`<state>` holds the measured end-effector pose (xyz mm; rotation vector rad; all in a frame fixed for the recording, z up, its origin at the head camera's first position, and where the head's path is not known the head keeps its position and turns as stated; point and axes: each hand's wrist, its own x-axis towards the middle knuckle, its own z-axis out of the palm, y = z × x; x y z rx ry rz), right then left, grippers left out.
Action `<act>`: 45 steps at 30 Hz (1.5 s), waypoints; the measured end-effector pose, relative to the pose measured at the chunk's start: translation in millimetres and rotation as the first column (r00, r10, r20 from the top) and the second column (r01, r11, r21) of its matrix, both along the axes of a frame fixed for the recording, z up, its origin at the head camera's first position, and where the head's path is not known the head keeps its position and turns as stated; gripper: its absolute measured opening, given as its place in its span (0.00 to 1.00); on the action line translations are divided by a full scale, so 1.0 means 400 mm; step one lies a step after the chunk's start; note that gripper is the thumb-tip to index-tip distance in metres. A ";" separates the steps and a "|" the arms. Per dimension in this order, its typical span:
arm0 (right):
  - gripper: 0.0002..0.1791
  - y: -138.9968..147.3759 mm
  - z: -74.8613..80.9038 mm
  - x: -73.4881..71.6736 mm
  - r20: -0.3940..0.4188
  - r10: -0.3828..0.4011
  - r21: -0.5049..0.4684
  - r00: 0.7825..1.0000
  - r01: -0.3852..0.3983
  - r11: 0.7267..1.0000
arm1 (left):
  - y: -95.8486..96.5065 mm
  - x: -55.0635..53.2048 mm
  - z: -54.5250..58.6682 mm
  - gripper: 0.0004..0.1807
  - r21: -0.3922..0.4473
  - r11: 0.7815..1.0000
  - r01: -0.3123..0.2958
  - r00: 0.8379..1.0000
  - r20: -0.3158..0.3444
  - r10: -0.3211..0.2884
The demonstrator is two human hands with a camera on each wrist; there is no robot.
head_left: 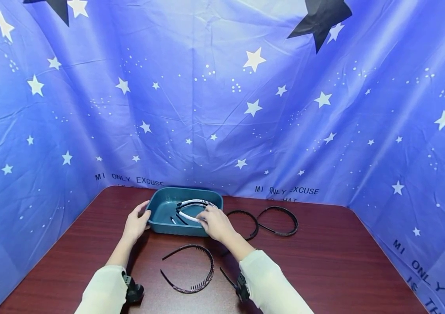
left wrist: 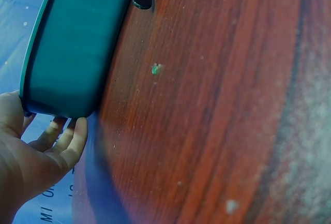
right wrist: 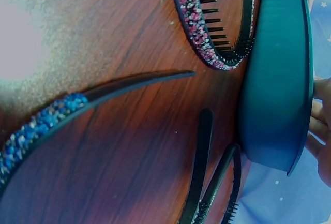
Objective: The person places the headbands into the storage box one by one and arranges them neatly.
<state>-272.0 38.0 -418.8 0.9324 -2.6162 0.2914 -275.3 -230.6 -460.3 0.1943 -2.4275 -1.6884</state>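
A teal plastic basin point(head_left: 179, 229) stands at the back of the table, with headbands lying inside it. My left hand point(head_left: 136, 224) grips its left end, thumb at the rim and fingers against the outer wall point(left wrist: 67, 53). Over the basin's right side, my right hand point(head_left: 216, 223) pinches a white headband point(head_left: 188, 216) between thumb and fingers. In the right wrist view the basin wall point(right wrist: 276, 79) partly hides the right hand point(right wrist: 323, 131). Beside the held band are another white headband point(head_left: 191, 202) and dark band ends.
A headband with pink and white beads point(head_left: 209, 277) lies in front of the basin. Two dark headbands point(head_left: 255, 220) point(head_left: 294, 220) lie to its right. One with blue beads point(right wrist: 46, 120) is under the right forearm. A star-printed blue cloth point(head_left: 222, 109) hangs behind the table point(head_left: 324, 261).
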 end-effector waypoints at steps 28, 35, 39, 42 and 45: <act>0.07 0.002 0.009 -0.009 0.116 -0.015 -0.056 0.993 0.022 0.998 | 0.002 -0.002 0.006 0.25 0.008 1.000 0.010 1.000 0.015 -0.010; 0.08 0.003 0.012 -0.006 0.152 -0.018 -0.065 0.988 0.028 0.997 | 0.005 -0.001 0.008 0.25 0.015 1.000 0.005 1.000 0.005 -0.005; 0.08 0.004 0.018 -0.004 0.130 -0.016 -0.065 0.991 0.025 0.998 | 0.006 -0.001 0.004 0.25 0.009 1.000 0.006 1.000 0.008 -0.006; 0.09 0.007 0.024 -0.005 0.126 -0.017 -0.076 0.992 0.026 0.997 | 0.004 -0.002 0.001 0.25 0.005 1.000 0.004 1.000 0.006 -0.005; 0.10 0.013 0.030 -0.006 0.130 -0.019 -0.093 0.991 0.031 0.995 | 0.000 -0.001 0.000 0.25 0.003 1.000 0.002 1.000 0.008 -0.002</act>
